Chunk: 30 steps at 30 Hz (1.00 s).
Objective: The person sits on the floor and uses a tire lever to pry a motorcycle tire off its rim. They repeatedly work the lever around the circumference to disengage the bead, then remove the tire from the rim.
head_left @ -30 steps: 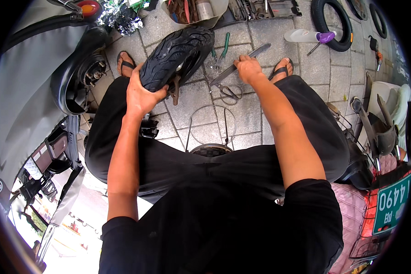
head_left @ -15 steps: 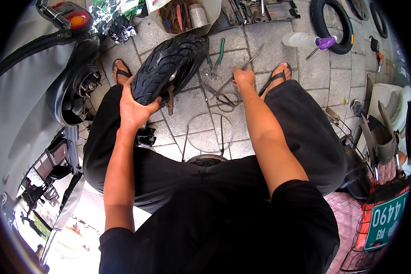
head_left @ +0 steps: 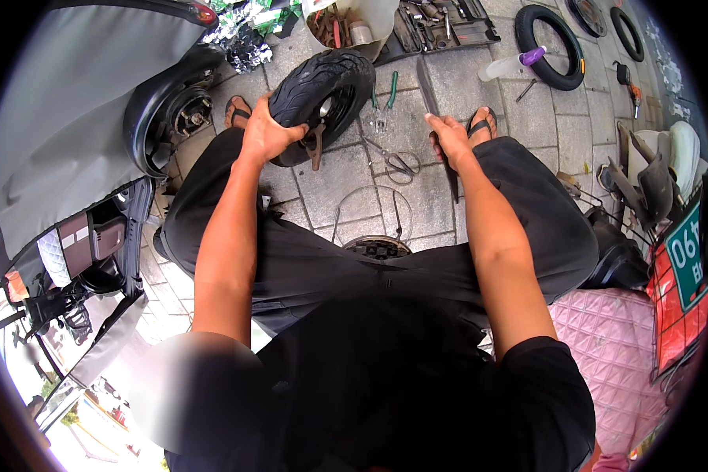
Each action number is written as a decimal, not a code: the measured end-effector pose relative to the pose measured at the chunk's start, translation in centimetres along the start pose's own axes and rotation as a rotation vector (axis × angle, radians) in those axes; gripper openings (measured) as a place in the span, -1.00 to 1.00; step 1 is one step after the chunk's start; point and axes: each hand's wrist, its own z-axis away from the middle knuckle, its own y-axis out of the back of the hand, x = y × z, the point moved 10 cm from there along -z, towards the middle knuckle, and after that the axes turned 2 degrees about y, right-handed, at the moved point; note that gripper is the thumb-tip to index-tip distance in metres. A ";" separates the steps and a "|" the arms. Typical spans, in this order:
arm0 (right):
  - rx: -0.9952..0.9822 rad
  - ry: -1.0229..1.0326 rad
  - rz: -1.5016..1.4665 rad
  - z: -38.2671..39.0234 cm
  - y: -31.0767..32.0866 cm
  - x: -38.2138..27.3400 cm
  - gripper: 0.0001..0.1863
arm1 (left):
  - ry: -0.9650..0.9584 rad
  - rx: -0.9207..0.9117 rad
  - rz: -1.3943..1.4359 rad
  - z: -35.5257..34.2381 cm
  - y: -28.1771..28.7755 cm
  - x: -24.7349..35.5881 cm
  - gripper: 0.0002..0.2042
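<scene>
My left hand [head_left: 269, 135] is closed on the near left side of a small black scooter wheel [head_left: 300, 85], thumb toward the rim. The wheel stands tilted on the paving, its hub side turned to the right, with a rusty metal arm [head_left: 315, 151] jutting from the hub. In my right hand [head_left: 451, 141], beside my right foot, is a long flat tyre lever [head_left: 426, 85] that points away from me; its other end shows below the hand. Between the hands lie scissors [head_left: 402, 167] and green-handled pliers [head_left: 391, 94].
Behind the wheel stand a pale tub [head_left: 377, 27] of tools and an open tool case [head_left: 480, 38]. A spray bottle [head_left: 502, 68] and a loose tyre [head_left: 525, 35] lie far right. A covered vehicle's wheel [head_left: 138, 122] is at left. A wire loop [head_left: 370, 189] lies near me.
The tyre lever has swung from slanting right to pointing nearly straight away, and my right hand has turned with it. The wheel shows more of its hub side. The whole view has shifted.
</scene>
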 end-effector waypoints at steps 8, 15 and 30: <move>-0.151 0.333 0.880 7.3 -7.7 -3.9 -0.31 | 0.098 -0.067 0.065 1.9 0.4 0.5 0.11; -0.133 0.288 0.531 5.1 -15.0 -0.8 -0.32 | 0.053 -0.055 0.037 1.0 0.1 0.0 0.26; -0.070 0.317 0.106 4.1 -21.7 1.1 -0.49 | -0.067 0.068 -0.054 -0.3 0.6 -1.3 0.08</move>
